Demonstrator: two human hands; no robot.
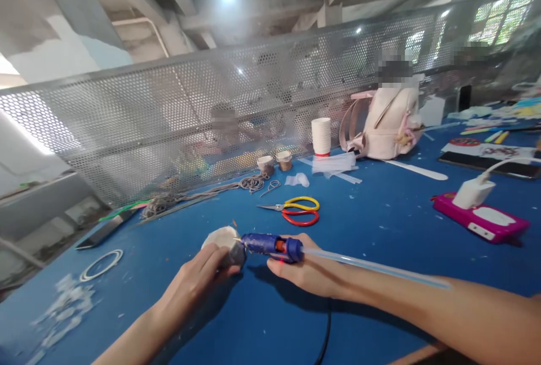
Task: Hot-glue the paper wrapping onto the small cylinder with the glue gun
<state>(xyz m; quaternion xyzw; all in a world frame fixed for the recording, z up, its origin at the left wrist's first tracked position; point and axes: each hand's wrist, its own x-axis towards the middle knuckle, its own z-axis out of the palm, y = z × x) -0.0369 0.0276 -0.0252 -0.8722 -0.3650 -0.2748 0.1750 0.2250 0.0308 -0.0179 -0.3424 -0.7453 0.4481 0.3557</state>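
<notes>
My left hand (202, 272) is closed around a small whitish cup-like piece (223, 237) close to the tabletop; the fingers hide part of its side. In my right hand (308, 269) is a blue hot glue gun (264, 244), its nozzle at the piece's edge. Whether the tip touches it I cannot tell. A clear glue stick (376, 266) sticks out of the gun's back and runs above my forearm. Beyond the gun lie scissors (296, 210) with one yellow and one red handle.
The blue table (380, 314) ends at a perforated metal screen (190, 117). Grey cord (163, 203), two small wrapped cups (266, 164), stacked paper cups (321, 137) and a pale backpack (389, 123) stand along it. A pink power strip (486, 218) lies right, white rings (101, 265) and scraps (63, 308) left.
</notes>
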